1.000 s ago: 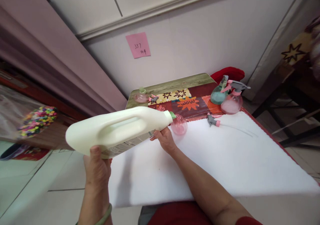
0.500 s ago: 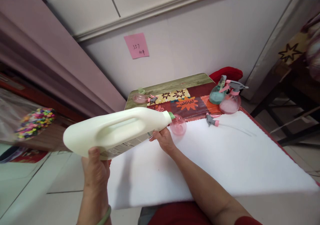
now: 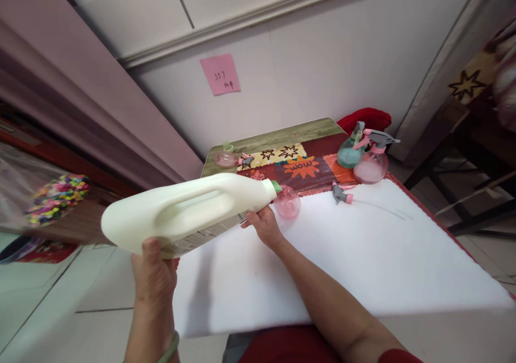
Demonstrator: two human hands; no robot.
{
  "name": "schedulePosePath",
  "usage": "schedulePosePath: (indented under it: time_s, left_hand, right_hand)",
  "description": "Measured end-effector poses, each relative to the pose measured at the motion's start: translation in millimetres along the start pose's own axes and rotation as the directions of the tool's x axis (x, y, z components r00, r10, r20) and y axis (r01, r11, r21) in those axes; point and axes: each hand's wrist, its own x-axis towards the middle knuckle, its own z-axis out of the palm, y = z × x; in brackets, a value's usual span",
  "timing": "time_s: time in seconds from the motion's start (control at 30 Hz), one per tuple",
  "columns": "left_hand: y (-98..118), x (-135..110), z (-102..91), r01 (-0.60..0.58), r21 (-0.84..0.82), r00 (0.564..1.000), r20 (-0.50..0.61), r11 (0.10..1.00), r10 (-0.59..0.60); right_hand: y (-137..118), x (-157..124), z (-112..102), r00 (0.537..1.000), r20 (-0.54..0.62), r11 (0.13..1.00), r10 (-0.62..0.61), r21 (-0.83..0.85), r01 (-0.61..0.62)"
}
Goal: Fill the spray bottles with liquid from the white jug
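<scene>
Your two hands are apart from each other, both closed on the same white jug (image 3: 135,220). Your left hand (image 3: 155,271) grips it low near the base, thumb up along its side, out by the table's left edge; your right hand (image 3: 264,226) holds it from beneath at the neck, over the table. The jug lies tipped almost on its side, its long axis running from the base at your left to the neck at your right, the neck pointing a little toward the far edge.

The relation that counts is at that end: the green spout (image 3: 276,186) sits right at the mouth of the open pink bottle (image 3: 288,204). The bottle stands upright just past your right fingers, so your right hand is much the nearer one; your left is well back at the other end of the jug. You cannot tell from here whether spout and rim touch, or whether your fingers meet the bottle.

Farther to the right, a loose spray head (image 3: 342,194) lies with its tube toward the table's right edge. Near the far right corner stand a green sprayer (image 3: 350,154) and a pink sprayer (image 3: 371,168). Toward the far left corner is a small clear bottle (image 3: 226,158).
</scene>
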Motion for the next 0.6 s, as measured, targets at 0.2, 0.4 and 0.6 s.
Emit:
schedulePosePath:
  time_s: [0.2,0.4,0.6]
  left_hand:
    - [1.2,-1.4,1.7,0.016,-0.051,1.000,-0.015,0.999,-0.017]
    - [3.4,-2.1,3.8,-0.047,-0.021,0.998,-0.038,0.999,0.046]
    - [-0.4,-0.4,0.2,0.015,-0.007,1.000,0.004,1.000,-0.015]
  right_hand:
    - [-1.2,-0.3,-0.3,1.000,0.003,1.000,0.003,-0.008,-0.003]
    - [-1.5,-0.4,-0.1,1.000,0.001,1.000,-0.005,-0.002,0.005]
    - [-0.1,0.0,-0.3,1.000,-0.001,1.000,-0.004,-0.013,0.004]
